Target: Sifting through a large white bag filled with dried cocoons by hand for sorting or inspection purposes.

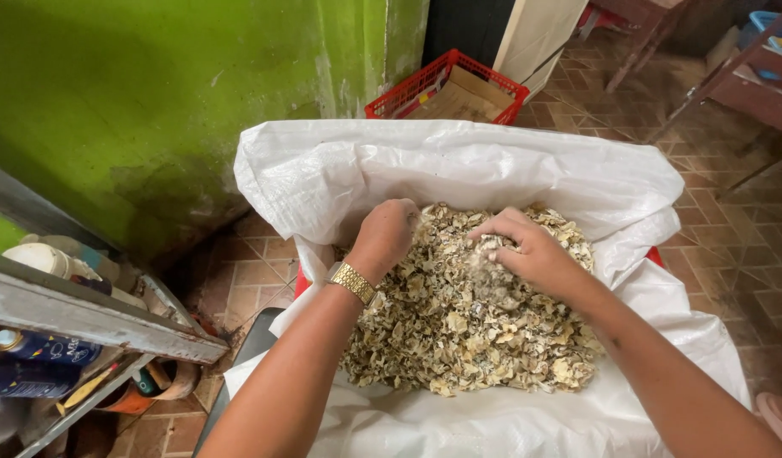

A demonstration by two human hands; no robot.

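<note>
Heaped pale, dry flakes [467,331]

Sack walls [323,178] around flake heap [467,331]

One head-worn view looks steeply down from above and close to the white sack [459,170], which fills the middle of the picture. It faces forward past the sack to a red crate [446,85], with a green wall [153,102] left of the sack and tiled floor [730,220] to its right.
</note>
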